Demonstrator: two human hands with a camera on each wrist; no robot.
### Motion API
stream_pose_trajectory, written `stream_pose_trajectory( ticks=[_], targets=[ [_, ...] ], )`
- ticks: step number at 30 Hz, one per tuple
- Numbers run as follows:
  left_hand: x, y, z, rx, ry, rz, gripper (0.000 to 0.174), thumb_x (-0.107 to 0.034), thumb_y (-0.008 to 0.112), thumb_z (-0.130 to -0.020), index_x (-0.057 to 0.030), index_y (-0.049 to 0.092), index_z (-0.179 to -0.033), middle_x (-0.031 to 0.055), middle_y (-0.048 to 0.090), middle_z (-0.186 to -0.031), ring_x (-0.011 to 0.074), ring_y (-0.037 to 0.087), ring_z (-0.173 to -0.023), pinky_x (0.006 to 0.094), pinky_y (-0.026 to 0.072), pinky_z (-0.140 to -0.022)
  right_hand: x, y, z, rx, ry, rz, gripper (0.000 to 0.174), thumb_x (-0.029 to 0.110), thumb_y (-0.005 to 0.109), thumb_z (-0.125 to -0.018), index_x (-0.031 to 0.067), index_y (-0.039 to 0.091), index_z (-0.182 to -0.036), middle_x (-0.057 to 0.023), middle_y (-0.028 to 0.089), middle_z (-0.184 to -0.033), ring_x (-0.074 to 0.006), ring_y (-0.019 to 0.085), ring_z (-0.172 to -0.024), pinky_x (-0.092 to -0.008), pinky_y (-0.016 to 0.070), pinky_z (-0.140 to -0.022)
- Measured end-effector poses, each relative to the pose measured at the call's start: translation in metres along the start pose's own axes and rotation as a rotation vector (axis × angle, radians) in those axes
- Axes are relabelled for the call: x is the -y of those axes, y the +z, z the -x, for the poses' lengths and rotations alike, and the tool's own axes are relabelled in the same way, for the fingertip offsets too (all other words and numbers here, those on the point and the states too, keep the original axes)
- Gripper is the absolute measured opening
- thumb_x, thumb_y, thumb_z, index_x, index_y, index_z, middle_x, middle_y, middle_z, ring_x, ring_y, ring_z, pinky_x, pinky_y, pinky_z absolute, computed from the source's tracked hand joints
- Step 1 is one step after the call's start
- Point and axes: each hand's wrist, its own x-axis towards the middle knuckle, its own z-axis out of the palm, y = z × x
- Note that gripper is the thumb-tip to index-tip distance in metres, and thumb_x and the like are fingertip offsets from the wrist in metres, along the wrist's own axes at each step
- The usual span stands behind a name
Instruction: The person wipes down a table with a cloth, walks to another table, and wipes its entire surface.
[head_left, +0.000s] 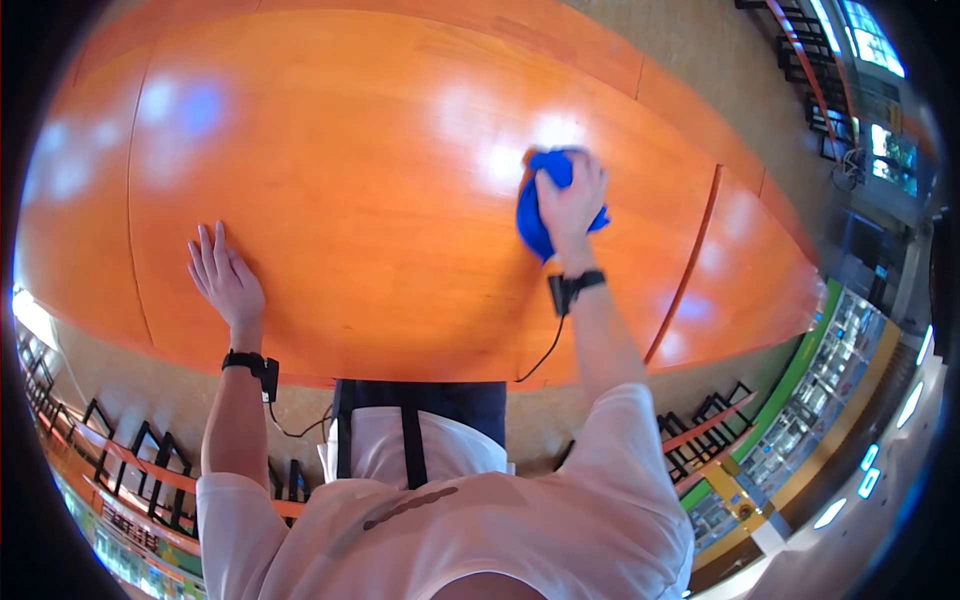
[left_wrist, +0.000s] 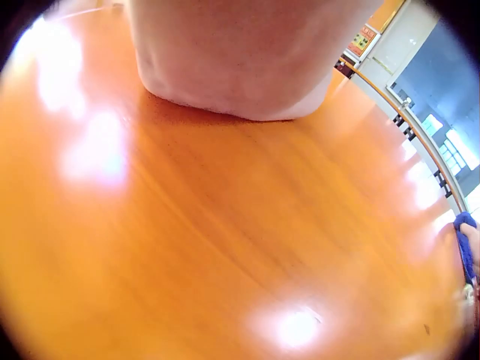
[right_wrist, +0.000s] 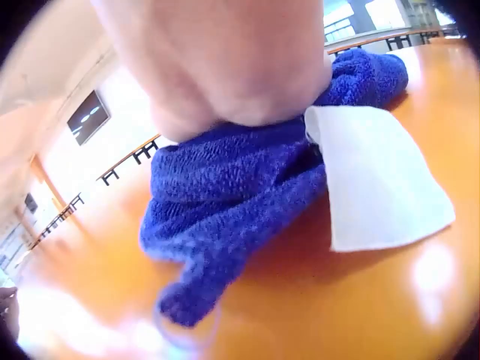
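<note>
A blue terry towel [head_left: 532, 222] lies bunched on the glossy orange wooden table [head_left: 380, 240], right of the middle. My right hand [head_left: 575, 205] grips it from above, the thumb along its near side. In the right wrist view the towel [right_wrist: 217, 195] shows thick folds under the heel of the hand, and a white label [right_wrist: 382, 180] sticks out from it over the tabletop. Off to the left, my left hand [head_left: 230, 284] rests palm down on the wood with straight fingers and holds nothing. The left wrist view shows mostly that hand's heel [left_wrist: 232, 60] against the table.
A dark seam [head_left: 687, 265] crosses the table to the right of the towel. The table's near edge [head_left: 430, 380] runs right in front of my body. Black wrist straps with cables sit on both wrists. Benches [head_left: 150, 465] stand behind me on the floor.
</note>
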Motion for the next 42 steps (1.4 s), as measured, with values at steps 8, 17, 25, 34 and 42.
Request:
stream_pose_trajectory(
  ticks=[8, 17, 25, 34, 42],
  targets=[
    [-0.001, -0.001, 0.002, 0.002, -0.011, 0.006, 0.049, -0.022, 0.042, -0.111, -0.0202, 0.054, -0.158, 0.0101, 0.043, -0.169, 0.0393, 0.033, -0.158, 0.0582, 0.0202, -0.128, -0.056, 0.059, -0.146, -0.133, -0.033, 0.139, 0.044, 0.044, 0.077, -0.077, 0.0057, 0.077, -0.099, -0.0176, 0.074, -0.107, -0.0426, 0.065, -0.101, -0.0497, 0.0531, -0.095],
    [0.011, 0.003, -0.005, -0.027, -0.009, 0.107, 0.047, -0.012, 0.058, -0.099, -0.0147, 0.063, -0.145, 0.0145, 0.051, -0.162, 0.0398, 0.043, -0.151, 0.0581, 0.0314, -0.123, -0.012, -0.058, 0.129, 0.113, 0.003, 0.023, 0.045, 0.032, 0.082, -0.077, 0.0066, 0.071, -0.112, -0.0175, 0.071, -0.119, -0.0426, 0.06, -0.115, -0.0543, 0.047, -0.098],
    [-0.241, -0.031, 0.086, 0.239, 0.511, 0.589, 0.05, -0.002, 0.061, -0.088, -0.0087, 0.064, -0.138, 0.0162, 0.056, -0.151, 0.0425, 0.045, -0.147, 0.0583, 0.0322, -0.125, 0.017, -0.119, 0.307, 0.216, 0.09, 0.0, 0.048, 0.038, 0.086, -0.074, 0.0124, 0.07, -0.111, -0.0135, 0.066, -0.12, -0.0416, 0.058, -0.11, -0.0542, 0.0473, -0.096],
    [-0.299, -0.005, 0.125, 0.416, 0.538, 0.21, 0.057, -0.03, 0.055, -0.101, -0.0119, 0.054, -0.155, 0.0115, 0.039, -0.169, 0.0449, 0.026, -0.159, 0.0695, 0.0169, -0.127, -0.064, -0.053, 0.052, 0.007, 0.064, 0.023, 0.036, 0.026, 0.081, -0.075, 0.0082, 0.069, -0.104, -0.0147, 0.068, -0.11, -0.0406, 0.06, -0.099, -0.0509, 0.0502, -0.088],
    [-0.301, -0.002, 0.124, 0.368, 0.515, 0.197, 0.058, -0.029, 0.059, -0.096, -0.0121, 0.058, -0.152, 0.0122, 0.045, -0.165, 0.0454, 0.031, -0.157, 0.0695, 0.02, -0.126, -0.113, 0.009, -0.131, -0.089, 0.034, 0.143, 0.034, 0.035, 0.08, -0.076, 0.0082, 0.075, -0.095, -0.0113, 0.072, -0.106, -0.0407, 0.064, -0.096, -0.0526, 0.0542, -0.085]
  ],
)
